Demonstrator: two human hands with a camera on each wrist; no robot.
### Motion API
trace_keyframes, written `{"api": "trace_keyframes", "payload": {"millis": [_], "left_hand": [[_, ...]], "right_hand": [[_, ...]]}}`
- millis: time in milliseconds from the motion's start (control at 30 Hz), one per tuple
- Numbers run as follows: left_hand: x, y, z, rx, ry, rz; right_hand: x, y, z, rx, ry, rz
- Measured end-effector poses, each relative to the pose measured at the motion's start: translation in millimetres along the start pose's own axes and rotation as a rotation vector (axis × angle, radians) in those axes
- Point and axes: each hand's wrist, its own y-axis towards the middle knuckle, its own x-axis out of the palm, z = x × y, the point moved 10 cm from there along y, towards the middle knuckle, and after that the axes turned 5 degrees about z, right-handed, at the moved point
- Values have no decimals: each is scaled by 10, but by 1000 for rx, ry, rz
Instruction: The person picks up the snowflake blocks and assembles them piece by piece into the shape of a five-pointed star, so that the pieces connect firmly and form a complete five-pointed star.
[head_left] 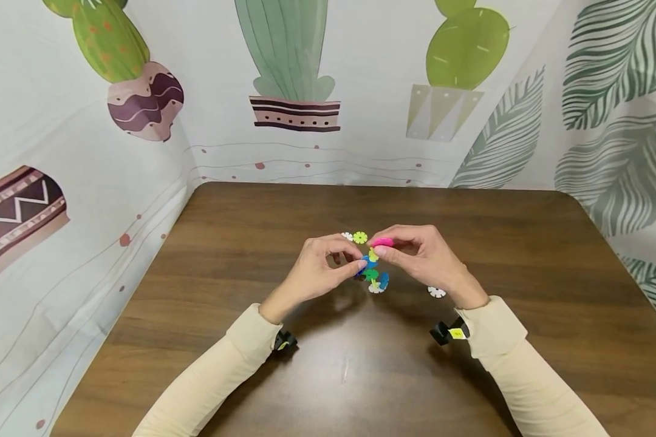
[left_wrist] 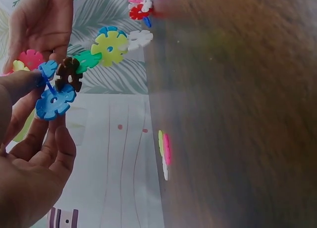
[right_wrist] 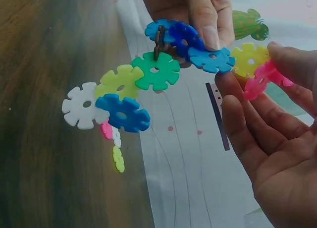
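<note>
Both hands hold a chain of slotted plastic flower discs over the table. My left hand point(head_left: 325, 267) pinches a light blue disc point(right_wrist: 213, 59) between thumb and fingers. From there the chain runs through a dark blue disc point(right_wrist: 190, 44), a brown disc point(left_wrist: 69, 74) and a green disc point(right_wrist: 166, 78) to yellow-green, white point(right_wrist: 77, 114) and blue discs point(right_wrist: 126, 120) at its low end. At the upper end, my right hand point(head_left: 423, 258) pinches a pink disc point(right_wrist: 260, 82), which sits against a yellow disc point(right_wrist: 247, 52). The fingers partly cover both.
Beyond the hands, a yellow-green disc point(head_left: 360, 237) and a white disc point(head_left: 347, 236) lie on the brown table point(head_left: 224, 243), with a pink disc point(left_wrist: 166, 148) beside them. Another white disc point(head_left: 437, 292) is near the right wrist. A printed cloth point(head_left: 361, 158) hangs behind the table.
</note>
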Motion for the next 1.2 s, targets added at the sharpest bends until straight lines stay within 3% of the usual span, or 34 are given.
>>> {"api": "trace_keyframes", "payload": {"millis": [233, 700, 933, 1100, 1200], "left_hand": [[5, 10, 109, 64, 16, -3], [-49, -35, 212, 144, -26, 83], [-96, -44, 136, 66, -66, 115], [-127, -45, 70, -10, -92, 150], [-107, -44, 57, -24, -90, 145]], "right_hand": [[-1, 14, -24, -7, -78, 16], [20, 20, -80, -25, -13, -9], [28, 16, -112, -46, -28, -20], [-40, -7, -121, -45, -42, 23], [-68, -19, -95, -35, -42, 58]]}}
